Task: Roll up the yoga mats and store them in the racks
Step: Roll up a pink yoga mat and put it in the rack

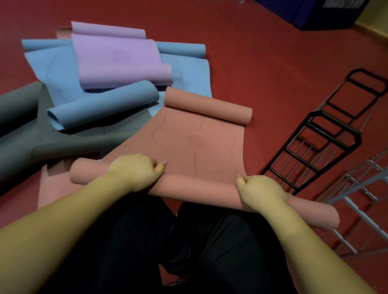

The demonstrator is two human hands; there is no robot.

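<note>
Our dark trousers [171,256] fill the bottom of the view, knees apart, and both bare forearms reach forward over them, nearly straight and converging slightly. Just past the knees, we hold the rolled near end of the salmon yoga mat [195,144], which lies across us on the red floor [264,56].

Our left hand [136,171] sits on top of the roll, wrist bent down, fingers curled over its far side and thumb tip pointing toward the middle. Our right hand [260,193] mirrors it, knuckles up, fingers wrapped over the roll, thumb aimed inward. Both hands are clamped on the roll; the fingertips themselves are hidden behind it. A bare stretch of roll lies between the two thumbs, and each end sticks out beyond the outer edge of each hand.

Beyond the fingers the flat part of the mat runs away from us, with a faint line pattern, and its far end is curled into a second, smaller roll.

Left of our left fingers lies a grey mat [1,133], partly rolled, with a blue mat [101,105] on it and a purple mat [122,65] farther off, all loosely curled and overlapping.

Right of our right fingers a black wire rack [313,149] lies on the floor, and a pale grey rack [383,190] sits just beside it.
</note>
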